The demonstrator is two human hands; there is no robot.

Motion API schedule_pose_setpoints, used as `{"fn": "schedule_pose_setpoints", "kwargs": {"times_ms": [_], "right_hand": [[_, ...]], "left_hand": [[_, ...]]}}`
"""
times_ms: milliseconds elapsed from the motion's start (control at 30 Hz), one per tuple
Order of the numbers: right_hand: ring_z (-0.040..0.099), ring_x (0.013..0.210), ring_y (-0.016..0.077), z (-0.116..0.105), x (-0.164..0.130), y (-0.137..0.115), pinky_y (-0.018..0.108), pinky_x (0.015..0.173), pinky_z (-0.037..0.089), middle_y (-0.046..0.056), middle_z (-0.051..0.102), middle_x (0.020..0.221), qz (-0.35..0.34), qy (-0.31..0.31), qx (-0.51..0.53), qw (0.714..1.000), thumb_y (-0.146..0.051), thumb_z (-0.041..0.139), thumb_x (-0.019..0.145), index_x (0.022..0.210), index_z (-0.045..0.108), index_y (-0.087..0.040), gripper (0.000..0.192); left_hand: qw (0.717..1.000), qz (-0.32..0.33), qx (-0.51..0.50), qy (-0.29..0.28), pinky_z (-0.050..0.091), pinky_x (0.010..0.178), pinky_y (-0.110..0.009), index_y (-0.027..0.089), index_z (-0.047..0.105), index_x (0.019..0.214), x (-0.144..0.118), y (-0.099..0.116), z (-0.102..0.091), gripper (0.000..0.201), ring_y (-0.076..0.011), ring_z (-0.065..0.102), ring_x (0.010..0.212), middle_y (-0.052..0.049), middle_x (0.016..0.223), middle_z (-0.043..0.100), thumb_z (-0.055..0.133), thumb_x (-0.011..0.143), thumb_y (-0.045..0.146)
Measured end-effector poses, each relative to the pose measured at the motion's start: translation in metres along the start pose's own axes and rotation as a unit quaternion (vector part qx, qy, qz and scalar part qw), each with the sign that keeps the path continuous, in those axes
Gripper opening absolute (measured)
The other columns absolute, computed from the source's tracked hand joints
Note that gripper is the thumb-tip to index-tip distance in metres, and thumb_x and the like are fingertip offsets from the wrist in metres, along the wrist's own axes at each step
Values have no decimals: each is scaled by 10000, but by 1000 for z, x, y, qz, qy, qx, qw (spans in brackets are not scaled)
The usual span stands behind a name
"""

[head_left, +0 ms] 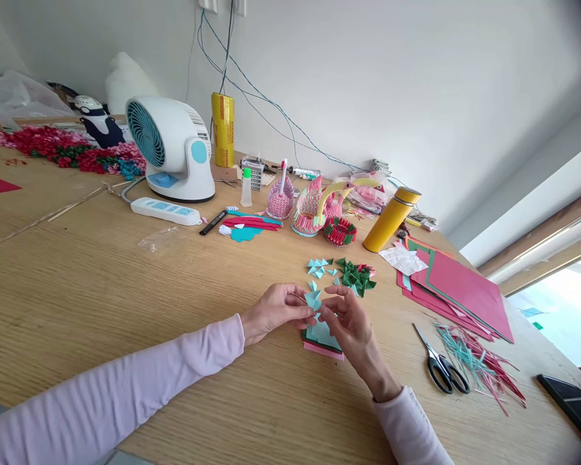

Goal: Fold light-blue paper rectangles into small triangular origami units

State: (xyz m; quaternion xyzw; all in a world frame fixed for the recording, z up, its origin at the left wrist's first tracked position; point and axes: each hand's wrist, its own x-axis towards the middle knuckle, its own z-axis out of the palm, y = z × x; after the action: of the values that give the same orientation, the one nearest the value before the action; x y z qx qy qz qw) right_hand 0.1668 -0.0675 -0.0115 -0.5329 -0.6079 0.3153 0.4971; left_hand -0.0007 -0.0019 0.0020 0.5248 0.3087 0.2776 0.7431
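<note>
A small light-blue folded paper piece is pinched between my two hands above the table. My left hand grips it from the left with thumb and fingers. From the right, my right hand has its thumb and index finger closed at the paper's lower edge, its other fingers curled. Under the hands lies a stack of paper slips, light blue on top, with dark green and pink below, partly hidden. Just beyond are light-blue folded triangles and a heap of green folded triangles.
Black-handled scissors, paper strips and a phone lie at right, coloured sheets behind them. Farther back stand a yellow bottle, folded-paper swans, a fan and a power strip.
</note>
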Motion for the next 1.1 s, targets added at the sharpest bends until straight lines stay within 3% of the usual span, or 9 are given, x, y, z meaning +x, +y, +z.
{"fn": "schedule_pose_setpoints", "kwargs": {"times_ms": [133,233,333,400,533,600,700,867,1100], "right_hand": [[610,689,153,2,0,-3,255,578,468,10,635,819,-32,25,-40,998,-283,587,853,1139,437,-237,326],[598,670,148,0,0,-4,259,586,471,2,609,801,-63,23,-102,992,-225,538,859,1134,426,-232,297],[583,666,142,-4,0,-8,270,622,472,0,600,802,-102,-14,-168,980,-160,493,853,1151,420,-224,313],[577,666,142,-5,0,-10,277,645,472,-3,599,792,-117,-27,-188,975,-142,488,846,1155,428,-221,324],[567,653,144,-4,1,-11,270,620,473,-5,586,763,-100,8,-158,982,-183,504,855,1103,485,-225,252],[575,659,146,-2,3,-8,267,600,473,3,597,767,-71,31,-113,991,-231,534,858,1058,519,-223,200],[612,695,165,0,5,-4,280,605,491,25,638,771,-14,55,-30,998,-325,615,830,995,569,-211,205],[651,691,183,1,5,-5,290,587,515,53,690,795,72,49,80,993,-431,714,745,896,651,-181,299],[640,662,161,3,4,-12,278,602,506,22,666,740,80,38,131,987,-406,731,736,843,665,-180,258]], "left_hand": [[1000,14,7,6,542,641,-285,131,550,993,-1,-2,3,459,-185,691,735,-43,778,688,798,663,333],[991,56,120,2,511,576,-257,130,582,997,-3,0,3,414,-173,665,712,-79,864,689,740,711,384],[944,157,287,36,488,608,-231,150,657,971,-4,5,2,317,-138,620,725,-89,1041,670,709,735,355],[921,189,336,47,473,600,-209,161,696,917,-3,6,1,224,-138,611,738,-67,988,683,649,787,337],[966,105,235,9,485,506,-224,139,697,911,0,1,-1,280,-152,611,608,-32,689,653,616,805,384],[988,57,142,-13,519,524,-257,119,683,908,2,-2,-1,334,-155,612,584,-23,648,638,682,747,412],[998,26,57,-20,543,571,-278,102,664,834,3,-5,-1,372,-144,615,593,-27,645,642,758,670,423],[999,30,31,-4,541,559,-265,104,630,837,0,-2,1,359,-135,629,574,-30,631,655,751,691,410],[996,72,44,17,547,549,-265,107,605,853,-3,1,5,342,-167,669,611,-38,660,665,738,706,386]]}}
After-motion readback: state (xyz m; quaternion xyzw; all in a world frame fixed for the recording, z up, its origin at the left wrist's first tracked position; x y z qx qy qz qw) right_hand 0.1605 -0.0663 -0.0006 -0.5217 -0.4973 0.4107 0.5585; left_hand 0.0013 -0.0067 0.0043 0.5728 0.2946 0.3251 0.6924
